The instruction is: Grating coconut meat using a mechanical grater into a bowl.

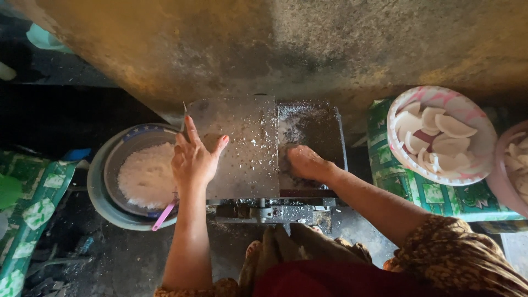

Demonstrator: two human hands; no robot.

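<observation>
A metal grating machine (258, 209) stands in front of me, flecked with white shreds. My left hand (193, 158) rests flat, fingers apart, on its grey metal cover plate (242, 165), near the plate's left edge. My right hand (304, 163) is pressed down into the dark open hopper (316, 124) on the right side; its fingers curl downward and whatever lies under them is hidden. To the left of the machine a blue-rimmed bowl (102, 192) holds a heap of white grated flakes (146, 175).
A pink and white basket (397, 147) with several white coconut pieces sits on a green patterned sack (434, 195) at the right. Another pink basket (503, 181) is at the far right edge. A pink handle (164, 215) sticks out of the bowl. A rough stained wall (286, 44) is behind.
</observation>
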